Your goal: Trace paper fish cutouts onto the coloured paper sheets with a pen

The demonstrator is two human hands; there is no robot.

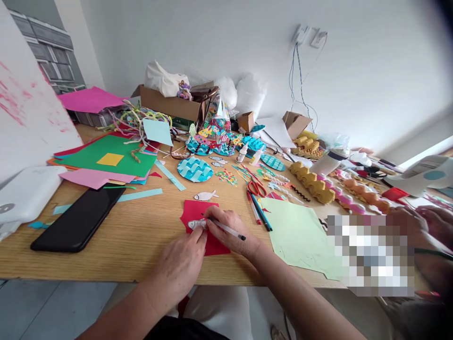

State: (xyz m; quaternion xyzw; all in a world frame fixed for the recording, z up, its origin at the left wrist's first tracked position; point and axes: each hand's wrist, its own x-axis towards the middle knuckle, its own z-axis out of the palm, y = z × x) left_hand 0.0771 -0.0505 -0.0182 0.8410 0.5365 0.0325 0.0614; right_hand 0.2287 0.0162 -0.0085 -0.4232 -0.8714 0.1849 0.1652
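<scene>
A sheet of red paper lies in front of me near the table's front edge, with a small white paper fish flat on it. The fingertips of my left hand, held close together, press the fish down against the sheet. My right hand grips a pen with a clear barrel and black end, its point side towards the fish. My fingers cover the fish's tail end and part of the red sheet. Just beyond the red sheet lies another paper fish.
Left are a black phone and stacked coloured paper. Right are several markers, red-handled scissors and pale green paper. Glue bottles and a blue woven paper disc stand behind. Another person's hands are at far right.
</scene>
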